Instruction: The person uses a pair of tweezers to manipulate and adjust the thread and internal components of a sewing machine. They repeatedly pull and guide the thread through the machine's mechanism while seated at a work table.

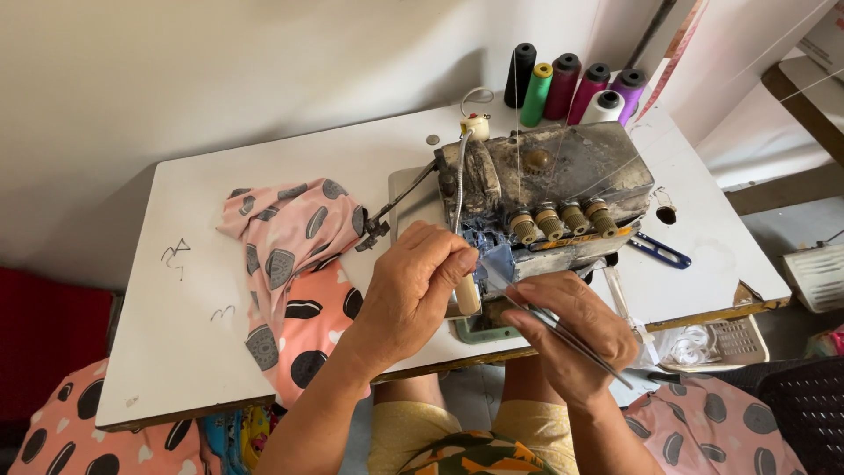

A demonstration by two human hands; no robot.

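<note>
A worn grey overlock sewing machine (563,180) stands on a white table (202,290). My left hand (413,286) is curled at the machine's front, fingertips pinched by the needle area, apparently on a fine thread. My right hand (576,330) grips long metal tweezers (571,339), their tip pointing into the machine's front. Pink fabric (294,273) printed with dark ovals lies on the table left of my left hand.
Several thread cones (576,88) in black, green, pink, white and purple stand behind the machine. Blue-handled snips (659,252) lie to its right. More pink fabric (712,431) rests by my lap at both sides. A wall is close behind the table.
</note>
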